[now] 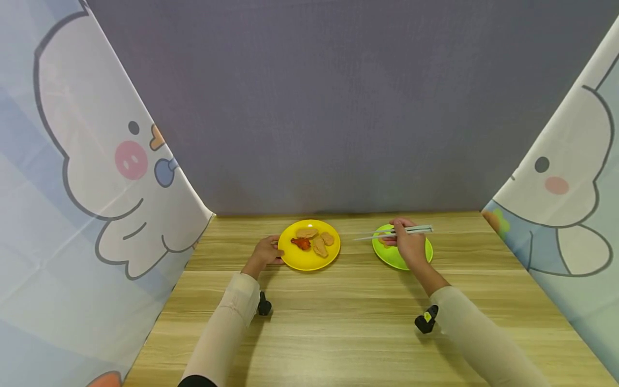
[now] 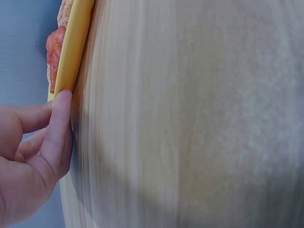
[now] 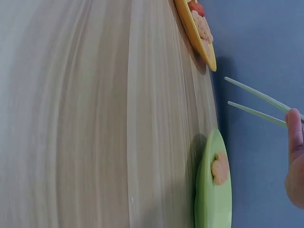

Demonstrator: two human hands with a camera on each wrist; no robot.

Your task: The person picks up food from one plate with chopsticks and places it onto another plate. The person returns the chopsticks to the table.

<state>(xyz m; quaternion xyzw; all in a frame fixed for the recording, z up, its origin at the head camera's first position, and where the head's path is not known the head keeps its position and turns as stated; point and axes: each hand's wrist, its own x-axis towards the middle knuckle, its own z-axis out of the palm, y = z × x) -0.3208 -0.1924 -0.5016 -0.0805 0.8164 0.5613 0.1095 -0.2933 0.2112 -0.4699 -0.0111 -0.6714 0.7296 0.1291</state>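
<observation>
My left hand (image 1: 267,251) pinches the left rim of a yellow plate (image 1: 309,265), thumb above and fingers at the underside in the left wrist view. On that plate lie a red-brown piece like a chicken drumstick (image 1: 302,243) and several tan pieces like chicken nuggets (image 1: 320,247). My right hand (image 1: 410,246) holds a pair of pale chopsticks (image 1: 419,229) above a green plate (image 1: 429,253). Their tips point left toward the yellow plate, spread apart with nothing between them. A tan nugget-like piece (image 3: 220,168) sits on the green plate, partly hidden by my hand in the head view.
Both plates stand near the back of a wooden table (image 1: 333,333), a gap between them. A grey wall (image 1: 309,118) rises behind the table's back edge. Cartoon-printed sheets hang at the left (image 1: 63,226) and right (image 1: 575,215).
</observation>
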